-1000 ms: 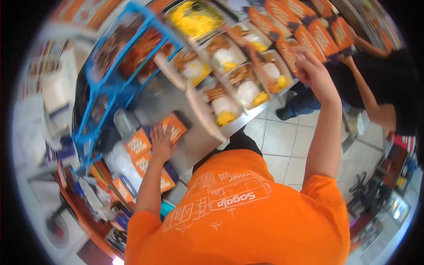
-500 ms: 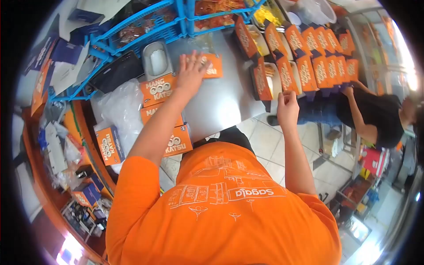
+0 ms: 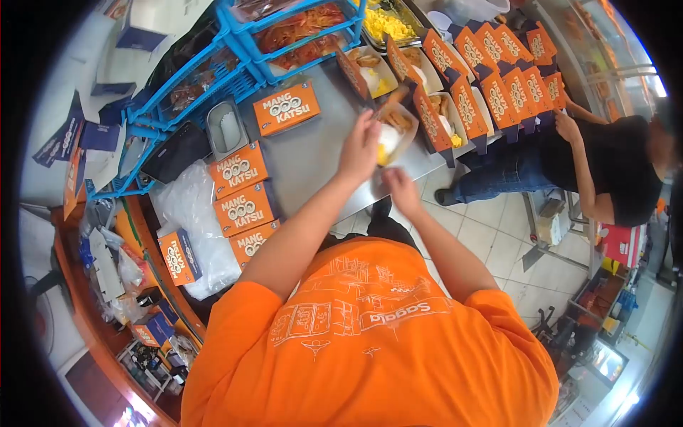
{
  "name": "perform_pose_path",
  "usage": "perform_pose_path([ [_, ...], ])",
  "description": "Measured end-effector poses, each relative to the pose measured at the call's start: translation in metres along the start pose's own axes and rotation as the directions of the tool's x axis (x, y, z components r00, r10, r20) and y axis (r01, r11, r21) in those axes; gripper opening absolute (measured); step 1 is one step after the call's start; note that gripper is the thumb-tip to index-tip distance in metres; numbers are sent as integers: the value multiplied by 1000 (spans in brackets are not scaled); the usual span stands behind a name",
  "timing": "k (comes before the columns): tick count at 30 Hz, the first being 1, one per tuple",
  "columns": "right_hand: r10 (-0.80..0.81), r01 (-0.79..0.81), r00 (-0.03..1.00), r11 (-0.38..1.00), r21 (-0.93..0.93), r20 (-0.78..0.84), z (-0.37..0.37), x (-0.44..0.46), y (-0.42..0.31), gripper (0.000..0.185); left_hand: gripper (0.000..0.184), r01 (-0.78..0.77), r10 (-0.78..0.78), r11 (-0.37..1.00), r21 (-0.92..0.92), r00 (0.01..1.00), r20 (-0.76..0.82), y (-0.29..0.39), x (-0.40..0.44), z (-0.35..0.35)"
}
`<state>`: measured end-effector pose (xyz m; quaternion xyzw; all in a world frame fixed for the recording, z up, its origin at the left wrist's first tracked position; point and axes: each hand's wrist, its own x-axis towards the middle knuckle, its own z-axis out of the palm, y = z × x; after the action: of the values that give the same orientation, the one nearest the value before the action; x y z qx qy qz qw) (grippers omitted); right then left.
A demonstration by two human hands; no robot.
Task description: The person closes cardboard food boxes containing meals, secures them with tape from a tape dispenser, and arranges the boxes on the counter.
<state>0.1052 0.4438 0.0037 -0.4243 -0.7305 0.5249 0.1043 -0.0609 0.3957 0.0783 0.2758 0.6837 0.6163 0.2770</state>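
We have the open food box [image 3: 398, 129] at the steel counter's [image 3: 306, 160] near edge, with white rice, browned pieces and yellow food inside. Our left hand's [image 3: 361, 151] fingers lie close together against its left side; whether they clamp it, we cannot tell. Our right hand [image 3: 403, 192] is blurred just below, fingers unclear. Rows of open boxes [image 3: 464, 110] stand to the right, closed MANG KATSU boxes [image 3: 242, 208] to the left, beside a metal pan [image 3: 228, 132].

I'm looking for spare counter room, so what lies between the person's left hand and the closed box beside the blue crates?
Just bare metal counter between the left hand and that closed box, as the head view shows.
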Motion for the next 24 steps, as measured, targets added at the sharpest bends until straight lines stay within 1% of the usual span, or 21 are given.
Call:
perform_pose_path([
  [1,-73,77,987,997,-23,142,4,-9,2,29,49,109,-112,989,95,993,30,5,6,-5],
  [2,-165,157,974,986,57,156,-4,-22,-21,25,49,111,-115,987,114,993,26,4,10,-8],
  [3,-337,337,941,941,-29,31,-13,-23,-31,26,47,29,-79,933,358,989,124,3,11,-10],
  [4,-501,489,861,862,-133,-81,-23,-21,-38,28,46,-74,-72,818,570,971,230,0,12,-8],
  [5,-496,487,864,866,-109,-85,-35,-14,-48,28,40,-291,172,742,604,954,247,-19,10,0],
  [6,-588,568,794,808,-157,-151,-48,-1,-57,34,40,-287,160,729,621,954,254,-38,4,5],
  [7,-671,636,710,742,-214,-214,-55,14,-60,40,39,-259,99,593,763,963,249,-34,-11,13],
  [8,-663,633,714,749,-197,-227,-56,31,-58,40,39,-233,46,431,872,971,236,-30,-25,22],
  [9,-651,610,747,751,-252,-132,-56,51,-56,44,43,-272,224,401,874,955,194,-35,-35,31],
  [11,-571,546,820,763,-347,33,-53,75,-38,54,44,-123,-20,328,937,990,137,-60,-46,36],
  [12,-503,500,858,777,-383,102,-44,89,-19,60,45,-148,73,297,943,989,132,-61,-51,37],
  [13,-518,507,850,753,-420,97,-37,92,-6,66,46,-170,165,273,947,978,128,-59,-58,34],
  [15,-392,432,902,819,-377,180,-35,78,-4,65,63,-83,191,191,978,980,46,-45,-74,28],
  [16,-355,376,922,916,-142,154,-29,55,-5,63,73,-27,162,468,883,985,-56,-61,-88,6],
  [17,-326,314,937,943,111,121,-23,42,-9,61,84,16,110,700,714,985,-131,-82,-90,-17],
  [18,-330,319,938,941,112,101,-10,39,-7,61,88,77,3,861,502,988,-157,-87,-94,-32],
  [19,-204,183,972,968,170,117,7,40,-1,60,92,146,-109,955,257,982,-151,-91,-96,-45],
  [20,-77,43,986,973,225,145,19,43,0,59,92,132,-97,956,262,985,-141,-104,-98,-57],
  [21,-81,49,988,972,231,134,25,46,-4,59,83,231,-209,970,70,949,-236,-119,-101,-70],
  [23,-59,52,954,998,32,295,36,55,-10,56,74,300,-325,945,-129,899,-294,-110,-89,-83],
  [24,-63,56,958,998,33,280,48,60,-9,56,69,337,-396,906,-256,890,-227,-106,-79,-91],
])
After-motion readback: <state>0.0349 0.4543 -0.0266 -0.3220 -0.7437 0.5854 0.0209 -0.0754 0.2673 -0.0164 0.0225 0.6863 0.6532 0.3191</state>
